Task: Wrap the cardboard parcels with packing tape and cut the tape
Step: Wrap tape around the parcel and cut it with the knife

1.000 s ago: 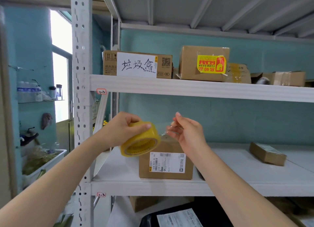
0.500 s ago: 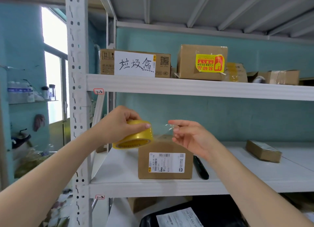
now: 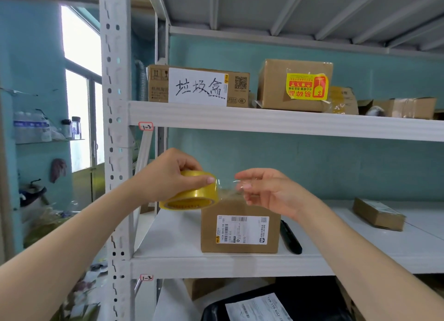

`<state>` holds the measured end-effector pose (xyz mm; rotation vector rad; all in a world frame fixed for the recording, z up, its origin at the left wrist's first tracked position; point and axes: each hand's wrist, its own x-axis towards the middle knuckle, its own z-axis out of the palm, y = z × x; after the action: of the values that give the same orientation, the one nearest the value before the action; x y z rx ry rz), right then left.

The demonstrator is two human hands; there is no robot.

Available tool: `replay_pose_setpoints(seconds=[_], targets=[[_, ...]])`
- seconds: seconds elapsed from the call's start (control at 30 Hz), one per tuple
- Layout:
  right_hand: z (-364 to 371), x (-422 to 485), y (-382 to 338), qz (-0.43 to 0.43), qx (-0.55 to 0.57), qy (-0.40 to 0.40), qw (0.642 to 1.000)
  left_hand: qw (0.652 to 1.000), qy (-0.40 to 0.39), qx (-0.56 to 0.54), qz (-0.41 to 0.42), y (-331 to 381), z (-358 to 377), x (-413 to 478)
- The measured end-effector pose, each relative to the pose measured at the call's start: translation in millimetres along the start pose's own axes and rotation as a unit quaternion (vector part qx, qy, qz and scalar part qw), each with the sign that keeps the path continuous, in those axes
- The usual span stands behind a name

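Observation:
A cardboard parcel (image 3: 240,227) with a white shipping label stands on the middle shelf (image 3: 216,264). Just above its top left corner my left hand (image 3: 168,174) grips a yellow roll of clear packing tape (image 3: 192,193), thumb on its outer face. My right hand (image 3: 269,191) is beside it over the parcel's top, its fingertips pinching the free end of the tape (image 3: 237,183). A short clear strip spans between roll and fingers. A black pen-like cutter (image 3: 290,238) lies on the shelf right of the parcel.
A small flat box (image 3: 378,214) lies further right on the same shelf. The upper shelf (image 3: 288,121) carries several cardboard boxes, one with a handwritten sign (image 3: 198,86). A white perforated upright (image 3: 115,152) stands at left. A black bag with a label (image 3: 264,308) lies below.
The roll has come down from a tilted hold to lie flatter near the parcel's top. My right hand has drawn the tape end out to the right and lowered.

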<state>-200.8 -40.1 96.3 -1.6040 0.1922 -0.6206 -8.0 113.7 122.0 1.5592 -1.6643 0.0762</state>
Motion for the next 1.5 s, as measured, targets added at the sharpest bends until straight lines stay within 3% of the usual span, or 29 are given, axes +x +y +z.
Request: replay_pose_setpoints(seconds=[0.27,0.43,0.6,0.8,0.97,1.03,1.1,1.23,1.37,1.43,1.5], targets=[[7.6,10.3,1.3,0.026,-0.108,0.044,0.993,1.0,0.001,0.012,0.01,1.2,1.3,6.3],[8.8,14.5,6.0,-0.05,-0.029,0.084,0.995,1.0,-0.005,0.011,0.01,0.7,-1.0,11.1],[14.5,6.2,5.7,-0.004,0.051,0.034,0.998,0.999,-0.008,0.031,0.02,8.8,-5.1,12.1],[10.4,-0.1,4.8,-0.032,-0.009,0.052,0.998,0.998,0.0,0.053,0.016,11.6,-10.4,8.7],[3.2,-11.7,2.6,-0.03,-0.174,0.019,0.984,0.992,-0.067,0.105,-0.002,14.7,-13.1,5.2],[0.8,-15.6,-7.4,-0.05,-0.197,0.035,0.978,0.992,-0.106,0.055,-0.028,16.5,-15.0,1.5],[-1.1,-18.9,-20.9,-0.061,-0.2,0.03,0.977,0.979,-0.163,-0.105,-0.068,15.3,-17.7,-4.3],[-5.0,-25.0,-31.6,-0.03,-0.171,-0.027,0.985,0.884,-0.296,-0.357,-0.065,-2.4,-5.6,-19.4],[-14.1,-34.5,-30.0,-0.014,-0.127,-0.011,0.992,0.827,-0.268,-0.483,-0.103,-23.5,19.1,-36.2],[-22.1,-37.5,-28.9,-0.021,-0.1,0.017,0.995,0.851,-0.239,-0.452,-0.12,-28.4,23.0,-40.6],[-29.2,-39.5,-24.4,-0.016,-0.11,0.041,0.993,0.902,-0.223,-0.333,-0.16,-28.3,20.2,-39.6]])
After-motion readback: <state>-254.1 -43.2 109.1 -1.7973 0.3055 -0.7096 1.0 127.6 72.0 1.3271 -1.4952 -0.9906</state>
